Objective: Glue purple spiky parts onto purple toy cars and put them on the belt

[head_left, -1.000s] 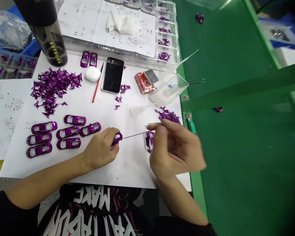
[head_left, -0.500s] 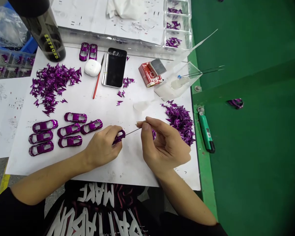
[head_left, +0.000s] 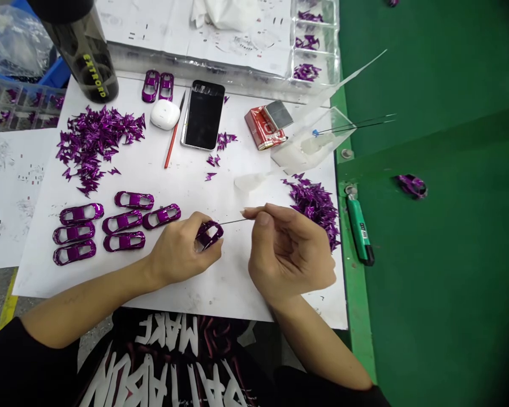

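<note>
My left hand (head_left: 183,250) is closed around a purple toy car body (head_left: 211,236), whose right part sticks out past the fingers. A thin dark needle (head_left: 234,221) runs from the car's upper edge to my right hand (head_left: 290,254), pinched between thumb and forefinger. Its tip is at or just against the car; whether it touches I cannot tell. Several more purple car bodies (head_left: 124,241) lie in rows left of my left hand. Behind my right hand is a heap of small jagged purple pieces (head_left: 316,206).
Farther back are a second purple heap (head_left: 95,141), a phone (head_left: 203,116), a white earbud case (head_left: 164,115), a red-handled pen-like tool (head_left: 171,146), a red box (head_left: 263,129) and a clear angular holder (head_left: 311,144) with needles. A bottle (head_left: 82,56) stands at back left; a green cutter (head_left: 358,229) lies right.
The car body has turned in my left hand, showing more of its open frame. My right hand has moved slightly right, and the needle lies flatter. The whole view has shifted a little.
</note>
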### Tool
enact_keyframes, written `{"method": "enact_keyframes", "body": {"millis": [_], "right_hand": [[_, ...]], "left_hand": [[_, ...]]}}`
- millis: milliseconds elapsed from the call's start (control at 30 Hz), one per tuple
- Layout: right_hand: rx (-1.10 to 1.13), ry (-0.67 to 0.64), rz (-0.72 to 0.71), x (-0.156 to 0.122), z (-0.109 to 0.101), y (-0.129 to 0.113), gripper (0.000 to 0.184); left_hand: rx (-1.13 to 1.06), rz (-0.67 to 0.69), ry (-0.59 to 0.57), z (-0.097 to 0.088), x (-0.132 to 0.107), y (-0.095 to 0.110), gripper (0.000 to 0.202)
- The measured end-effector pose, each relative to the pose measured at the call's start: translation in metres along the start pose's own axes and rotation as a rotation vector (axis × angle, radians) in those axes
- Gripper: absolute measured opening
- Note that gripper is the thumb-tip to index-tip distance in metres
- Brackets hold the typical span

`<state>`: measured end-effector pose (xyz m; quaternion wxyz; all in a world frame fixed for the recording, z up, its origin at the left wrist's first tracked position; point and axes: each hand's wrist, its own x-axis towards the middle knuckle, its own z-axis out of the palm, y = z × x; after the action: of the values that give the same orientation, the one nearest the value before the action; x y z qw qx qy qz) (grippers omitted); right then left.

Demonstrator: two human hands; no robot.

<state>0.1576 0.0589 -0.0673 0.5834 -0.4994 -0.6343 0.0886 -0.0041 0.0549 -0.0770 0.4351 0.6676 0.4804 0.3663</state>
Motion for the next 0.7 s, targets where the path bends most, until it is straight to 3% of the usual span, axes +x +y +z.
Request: {"method": "enact_keyframes", "body": {"millis": [167,267,367,533,700], "right_hand": [[-0.064,0.259,-0.08,0.028,-0.023,-0.009,0.023],[-0.264,0.404,-0.172,0.033,-0.06,0.002,0.017],[-0.493,0.488,-0.166,0.014,-0.107,0.025,0.007],[-0.823,0.423,0.131,-0.046,-0.167,0.048,0.028],[-1.039,0.275,0.285,-0.088,-0.194,0.053,0.03]], "left_hand": [[0.003,0.007,-0.017,-0.001,-0.001,-0.003,0.016],[0.028,0.023,-0.018,-0.002,-0.001,-0.002,0.015],[0.059,0.059,-0.012,-0.003,-0.002,0.001,0.013],[0.132,0.1,-0.008,-0.004,-0.002,0.005,0.012],[0.199,0.1,-0.01,-0.004,-0.003,0.009,0.014]]}}
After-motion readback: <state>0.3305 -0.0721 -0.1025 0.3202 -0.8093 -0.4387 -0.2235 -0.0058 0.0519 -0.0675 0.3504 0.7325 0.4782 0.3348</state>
